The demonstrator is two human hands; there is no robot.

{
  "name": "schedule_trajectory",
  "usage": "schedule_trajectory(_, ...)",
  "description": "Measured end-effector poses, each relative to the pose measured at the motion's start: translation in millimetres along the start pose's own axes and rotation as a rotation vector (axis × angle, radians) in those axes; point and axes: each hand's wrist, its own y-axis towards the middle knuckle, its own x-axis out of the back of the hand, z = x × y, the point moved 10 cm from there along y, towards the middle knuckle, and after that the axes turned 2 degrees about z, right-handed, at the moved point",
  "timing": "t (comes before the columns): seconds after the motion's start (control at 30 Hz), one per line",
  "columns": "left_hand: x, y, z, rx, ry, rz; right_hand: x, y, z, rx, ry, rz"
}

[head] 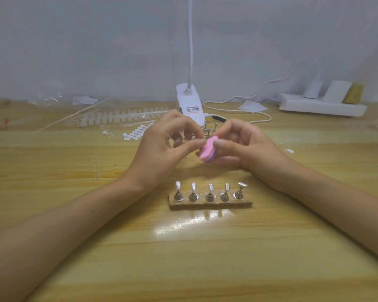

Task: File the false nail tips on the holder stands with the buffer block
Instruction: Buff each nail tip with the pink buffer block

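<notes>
Both my forearms angle inward; my right hand point(244, 149) pinches the pink buffer block point(206, 150), my left hand point(162, 147) curls, thumb tip touching the block

A plain, pale grey wall point(96, 40) stands behind a light wooden table point(74, 269) with visible grain. At the back edge of the table is a white clip lamp point(189, 101); its flexible neck point(190, 40) rises out of view. Further right lies a white power strip point(321, 107) with adapters plugged in, and a white cable point(260, 87) curves between the two. A bright reflection point(194, 223) shines on the tabletop.

Holder stands point(210, 195) in a row on the table point(183, 258), buffer block point(206, 151) behind them, lamp base point(189, 104) farther back
</notes>
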Motion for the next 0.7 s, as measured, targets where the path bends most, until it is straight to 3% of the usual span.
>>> schedule_trajectory(0.1,0,0,1,0.005,-0.007,-0.001,15,0,2,0.019,0.079,-0.127)
schedule_trajectory(0.23,0,0,1,-0.001,0.008,-0.004,-4,0,-1,-0.025,-0.065,0.039)
schedule_trajectory(0.33,-1,0,0,-0.009,0.003,0.001,14,0,1,-0.011,0.079,-0.114)
schedule_trajectory(0.47,0,0,0,-0.008,0.01,0.001,-4,-1,-1,-0.036,-0.06,0.03)
schedule_trajectory(0.6,-2,0,-1,-0.015,0.01,0.013,14,-1,1,-0.017,0.065,-0.124)
schedule_trajectory(0.7,-1,0,1,-0.005,0.004,0.01,-1,0,-1,-0.049,-0.048,0.016)
